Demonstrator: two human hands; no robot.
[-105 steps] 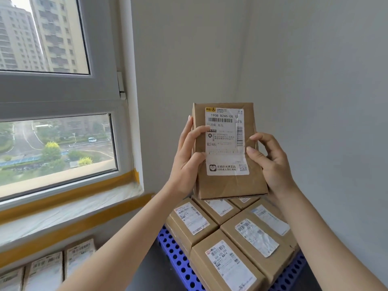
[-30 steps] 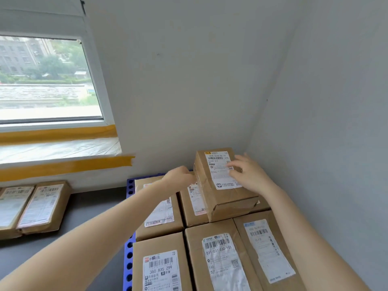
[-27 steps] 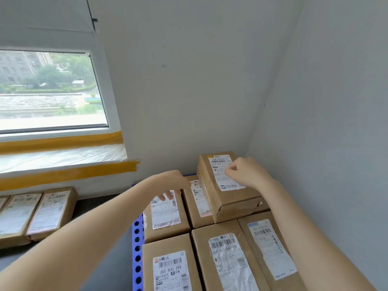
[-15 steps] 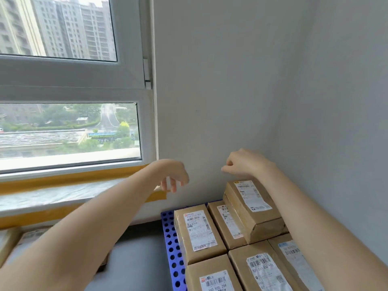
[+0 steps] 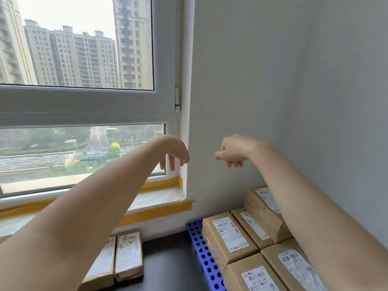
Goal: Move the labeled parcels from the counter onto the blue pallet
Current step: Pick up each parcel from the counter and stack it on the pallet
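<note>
Both my hands hang empty in the air in front of the wall. My left hand (image 5: 175,153) droops with its fingers loosely apart. My right hand (image 5: 232,152) is curled into a loose fist. Far below them, the blue pallet (image 5: 201,252) carries several brown labeled parcels. One parcel (image 5: 263,208) lies on top of the back row by the right wall, partly hidden by my right forearm. Two labeled parcels (image 5: 128,254) lie on the dark counter (image 5: 168,267) at the lower left, partly hidden by my left forearm.
A window with a taped yellow sill (image 5: 155,213) fills the left. White walls meet in a corner behind the pallet.
My hands let go of the parcel on top of the pallet stack and rose away from it. The view tilted up and left, bringing the counter parcels back into sight.
</note>
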